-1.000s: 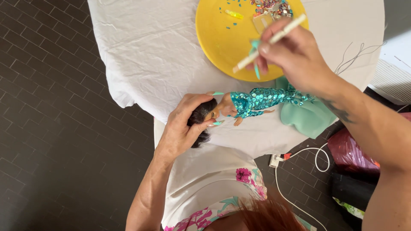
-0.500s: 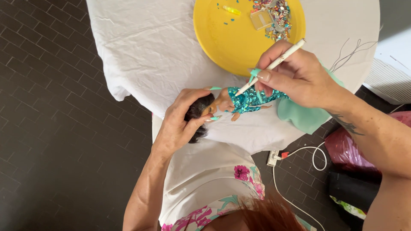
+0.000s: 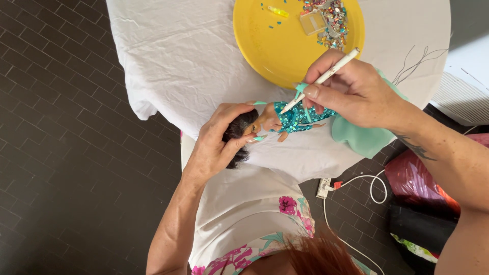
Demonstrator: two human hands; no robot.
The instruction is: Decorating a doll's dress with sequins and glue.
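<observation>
A small doll (image 3: 277, 121) with dark hair lies at the near edge of a table under a white cloth (image 3: 188, 56). It wears a sparkly teal bodice and a pale mint skirt (image 3: 359, 137). My left hand (image 3: 219, 142) grips the doll's head. My right hand (image 3: 351, 91) holds a thin white stick tool (image 3: 331, 72) like a pen, its tip touching the teal bodice. Behind the hands a yellow plate (image 3: 270, 46) carries a heap of small coloured gems (image 3: 331, 20) and a little clear box.
Thin wires (image 3: 415, 63) lie on the cloth at the right. On the dark brick floor (image 3: 66, 153) at the right are a white cable with a plug (image 3: 351, 186) and a red and black bag (image 3: 420, 193). My lap wears white floral fabric (image 3: 249, 219).
My right hand came down from the yellow plate with the stick tool and now sets its tip on the doll's bodice. My left hand has kept its grip on the doll's head.
</observation>
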